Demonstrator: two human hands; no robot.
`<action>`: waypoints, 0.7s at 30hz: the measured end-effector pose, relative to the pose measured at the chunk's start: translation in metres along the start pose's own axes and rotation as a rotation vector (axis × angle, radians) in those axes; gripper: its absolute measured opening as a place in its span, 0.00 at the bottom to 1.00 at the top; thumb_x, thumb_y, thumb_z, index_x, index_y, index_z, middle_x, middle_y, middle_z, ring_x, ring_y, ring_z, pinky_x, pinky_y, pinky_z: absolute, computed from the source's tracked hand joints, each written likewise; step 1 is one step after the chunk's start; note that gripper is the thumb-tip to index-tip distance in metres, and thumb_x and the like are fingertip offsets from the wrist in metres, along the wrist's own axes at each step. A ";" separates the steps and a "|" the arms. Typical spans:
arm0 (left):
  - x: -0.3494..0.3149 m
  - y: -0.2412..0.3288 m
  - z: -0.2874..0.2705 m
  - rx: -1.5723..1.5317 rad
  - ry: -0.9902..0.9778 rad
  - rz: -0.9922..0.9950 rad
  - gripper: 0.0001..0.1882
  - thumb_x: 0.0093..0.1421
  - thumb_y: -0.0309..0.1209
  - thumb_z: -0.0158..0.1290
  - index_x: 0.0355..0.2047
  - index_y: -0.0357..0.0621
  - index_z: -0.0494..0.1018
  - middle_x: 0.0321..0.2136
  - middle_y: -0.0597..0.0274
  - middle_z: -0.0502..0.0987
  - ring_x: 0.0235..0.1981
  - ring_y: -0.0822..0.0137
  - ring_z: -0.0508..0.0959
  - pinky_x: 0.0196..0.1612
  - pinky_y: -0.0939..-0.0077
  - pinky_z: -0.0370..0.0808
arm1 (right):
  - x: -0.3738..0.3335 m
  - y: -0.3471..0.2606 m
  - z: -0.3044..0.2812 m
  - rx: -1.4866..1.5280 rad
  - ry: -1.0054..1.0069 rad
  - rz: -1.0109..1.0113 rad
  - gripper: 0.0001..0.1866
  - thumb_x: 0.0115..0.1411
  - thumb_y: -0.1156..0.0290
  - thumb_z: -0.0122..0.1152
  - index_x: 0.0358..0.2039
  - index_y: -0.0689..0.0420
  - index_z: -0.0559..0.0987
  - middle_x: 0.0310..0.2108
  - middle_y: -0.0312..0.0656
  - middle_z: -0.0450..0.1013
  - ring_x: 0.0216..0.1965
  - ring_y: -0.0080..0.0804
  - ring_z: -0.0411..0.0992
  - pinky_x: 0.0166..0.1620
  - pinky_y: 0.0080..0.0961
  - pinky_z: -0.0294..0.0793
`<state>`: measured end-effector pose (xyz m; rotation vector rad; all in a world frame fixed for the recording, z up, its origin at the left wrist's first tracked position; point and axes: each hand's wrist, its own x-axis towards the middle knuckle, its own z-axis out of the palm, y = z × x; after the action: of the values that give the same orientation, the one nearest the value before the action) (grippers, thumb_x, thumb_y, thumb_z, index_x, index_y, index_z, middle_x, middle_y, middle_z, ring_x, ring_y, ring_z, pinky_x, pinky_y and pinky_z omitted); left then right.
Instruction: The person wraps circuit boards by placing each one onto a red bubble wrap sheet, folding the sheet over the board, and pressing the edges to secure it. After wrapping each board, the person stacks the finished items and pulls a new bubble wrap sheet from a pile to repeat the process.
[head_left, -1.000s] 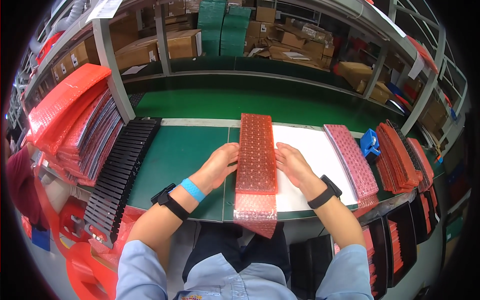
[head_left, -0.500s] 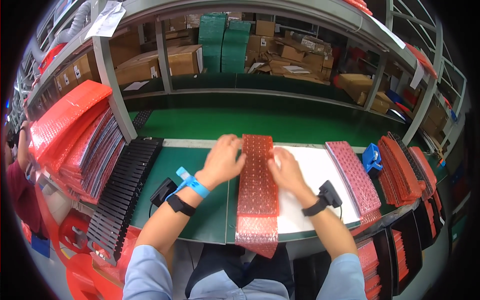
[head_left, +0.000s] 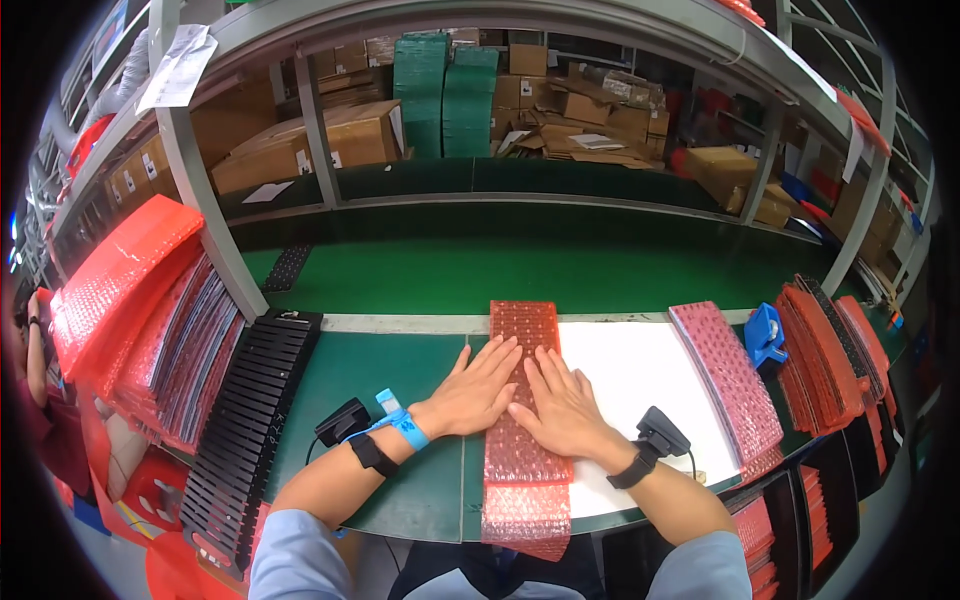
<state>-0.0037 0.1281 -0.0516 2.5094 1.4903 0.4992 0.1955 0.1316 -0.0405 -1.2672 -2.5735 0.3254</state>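
A long pink-red bubble-wrap bag (head_left: 527, 462) lies lengthwise in front of me, with a dark, regularly dotted flat piece showing through its upper part. Its paler near end hangs over the table's front edge. My left hand (head_left: 478, 385) rests flat on the bag's left side, fingers stretched out. On the right side lies my right hand (head_left: 560, 403), palm down with the fingers apart. Neither hand grips anything. Under the bag's right side is a white sheet (head_left: 635, 390). Another wrapped pink pack (head_left: 725, 385) lies along the sheet's right edge.
A black slotted rack (head_left: 250, 430) and a stack of red bubble bags (head_left: 150, 330) stand at the left. On the right are a blue tape dispenser (head_left: 765, 338) and upright red packs (head_left: 815, 360). A green surface (head_left: 550, 255) runs beyond the table, below a metal frame.
Both hands have come from the bag's upper side edges onto its top and now lie flat, nearer to each other. The whole view has shifted slightly.
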 end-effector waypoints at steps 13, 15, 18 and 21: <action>0.000 0.003 -0.005 -0.157 0.133 -0.001 0.25 0.64 0.37 0.46 0.58 0.39 0.62 0.66 0.50 0.57 0.69 0.50 0.52 0.68 0.43 0.48 | 0.001 0.007 0.002 0.194 0.173 -0.039 0.32 0.63 0.54 0.53 0.61 0.64 0.64 0.66 0.56 0.54 0.69 0.51 0.50 0.67 0.46 0.48; -0.001 0.002 -0.005 -0.160 0.150 -0.003 0.24 0.63 0.37 0.47 0.57 0.40 0.63 0.65 0.50 0.58 0.69 0.50 0.53 0.68 0.44 0.48 | 0.001 0.009 0.003 0.222 0.193 -0.044 0.31 0.63 0.56 0.54 0.60 0.63 0.65 0.66 0.56 0.55 0.69 0.51 0.51 0.67 0.45 0.49; -0.003 0.001 -0.004 -0.142 0.196 0.032 0.23 0.62 0.35 0.49 0.56 0.40 0.65 0.62 0.48 0.61 0.67 0.48 0.57 0.67 0.46 0.51 | 0.001 0.011 0.005 0.250 0.255 -0.021 0.29 0.61 0.60 0.56 0.58 0.63 0.66 0.65 0.56 0.57 0.67 0.52 0.53 0.66 0.44 0.52; -0.002 0.002 -0.003 -0.128 0.229 0.053 0.22 0.61 0.34 0.51 0.54 0.40 0.66 0.60 0.47 0.64 0.65 0.48 0.59 0.66 0.47 0.54 | -0.001 0.015 0.004 0.211 0.245 -0.034 0.29 0.60 0.61 0.57 0.58 0.63 0.67 0.64 0.56 0.58 0.67 0.52 0.54 0.65 0.44 0.53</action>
<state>-0.0042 0.1251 -0.0484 2.4646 1.4172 0.8882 0.2056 0.1397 -0.0493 -1.1123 -2.2856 0.3964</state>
